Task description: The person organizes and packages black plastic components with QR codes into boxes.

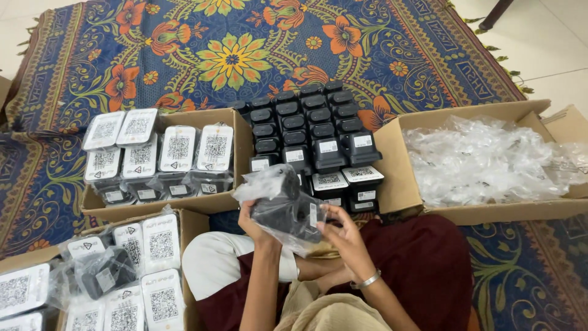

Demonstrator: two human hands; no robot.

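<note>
I see my left hand (254,222) and right hand (340,236) both gripping a black device (288,211) half inside a clear plastic bag (264,182), held above my lap. Just beyond it stand rows of bare black devices (315,132) on the patterned rug (233,55). Cardboard boxes hem me in: white-labelled bagged units (162,153) to the left, empty clear bags (484,159) to the right.

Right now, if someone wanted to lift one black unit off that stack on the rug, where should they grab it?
Probably a front-row black unit, pinched across its two side walls from above. The units stand upright and packed side by side, so only the tops and the front faces are free. The front row beside the box of bags looks the easiest to reach.
</note>
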